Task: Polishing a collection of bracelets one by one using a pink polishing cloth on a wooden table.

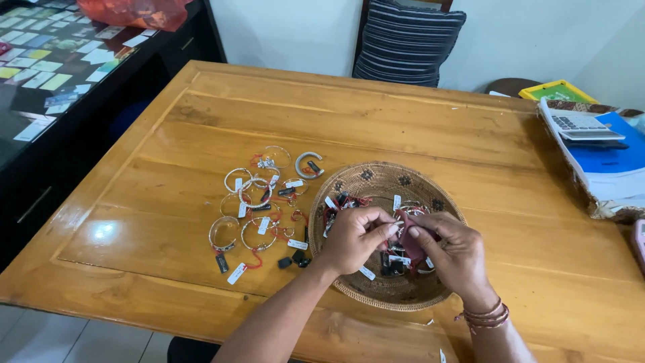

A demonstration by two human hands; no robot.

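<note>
Over a shallow woven basket at the near middle of a wooden worktop, a person's left hand and right hand are working a small silver bangle with a dark red cloth; both grips are pinching together on the piece. It is looking light, stiff and slippery, best taken by its rim. Left of the basket, more bangles are lying with white paper tags and black tabs on red strings. At far right, a grey calculator is resting on blue and white papers.
</note>
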